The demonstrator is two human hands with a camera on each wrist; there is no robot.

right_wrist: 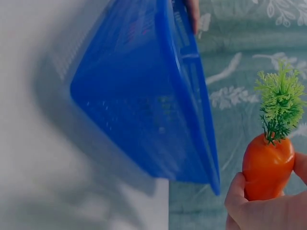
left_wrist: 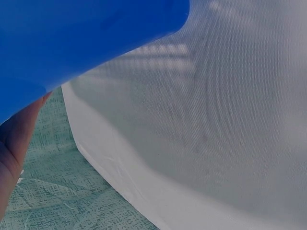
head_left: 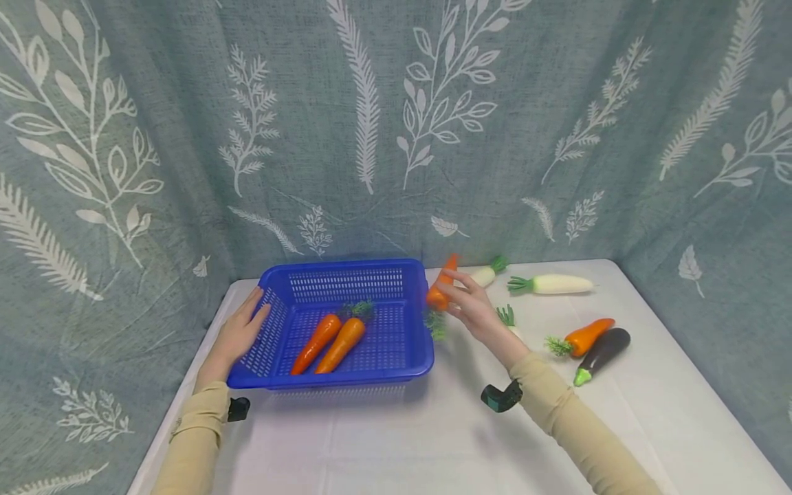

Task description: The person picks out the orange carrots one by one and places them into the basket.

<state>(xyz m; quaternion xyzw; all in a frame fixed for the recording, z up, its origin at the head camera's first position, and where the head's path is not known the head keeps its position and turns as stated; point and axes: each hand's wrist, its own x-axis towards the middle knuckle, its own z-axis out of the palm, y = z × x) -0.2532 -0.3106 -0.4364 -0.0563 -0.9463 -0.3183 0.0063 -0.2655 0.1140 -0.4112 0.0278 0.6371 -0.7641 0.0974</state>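
A blue plastic basket [head_left: 353, 378] holds two orange carrots, a redder carrot [head_left: 317, 344] and a lighter carrot [head_left: 342, 345], lying side by side. My left hand [head_left: 238, 333] grips its left rim, thumb toward the inside; the left wrist view shows part of that hand against the outer underside of the blue rim [left_wrist: 96, 43]. My right hand [head_left: 473, 306] pinches an orange carrot [head_left: 441, 289] between thumb and fingers, just off the basket's right rim. This carrot [right_wrist: 267, 165] has its leafy green top [right_wrist: 282, 103] toward me and its tip pointing away.
On the white table's right side lie a white radish [head_left: 563, 284], another radish [head_left: 485, 276] behind my right hand, and green leaves [head_left: 506, 315] of one partly hidden by it. Farther right, an orange carrot [head_left: 590, 337] lies against an eggplant [head_left: 605, 354]. A patterned curtain [head_left: 383, 137] hangs behind.
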